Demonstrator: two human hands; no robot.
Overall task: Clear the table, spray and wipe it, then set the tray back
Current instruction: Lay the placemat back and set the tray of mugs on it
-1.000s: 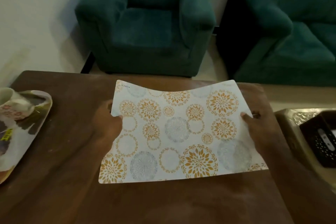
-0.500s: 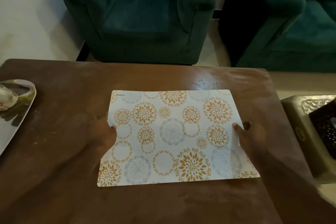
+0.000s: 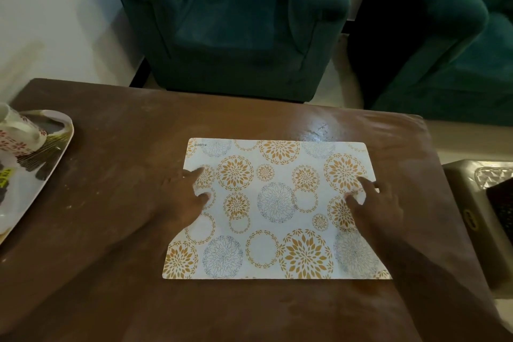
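A white placemat (image 3: 277, 208) with orange and grey flower circles lies flat on the brown wooden table (image 3: 116, 175). My left hand (image 3: 180, 203) rests on the mat's left edge, fingers spread and pressing down. On the mat's right edge lies my right hand (image 3: 374, 208), fingers apart, fingertips on the surface. Neither hand holds anything. A tray (image 3: 36, 175) sits at the table's far left, partly cut off, with a patterned mug (image 3: 19, 133) on it.
A dark green armchair (image 3: 236, 25) stands just beyond the table's far edge, a second green seat (image 3: 449, 44) to its right. A low metallic stand (image 3: 472, 208) with a dark basket (image 3: 502, 203) is beside the table's right edge.
The mat was held up and curved by both hands; it has come down flat on the table. Both hands have let go of its edges and now press on top.
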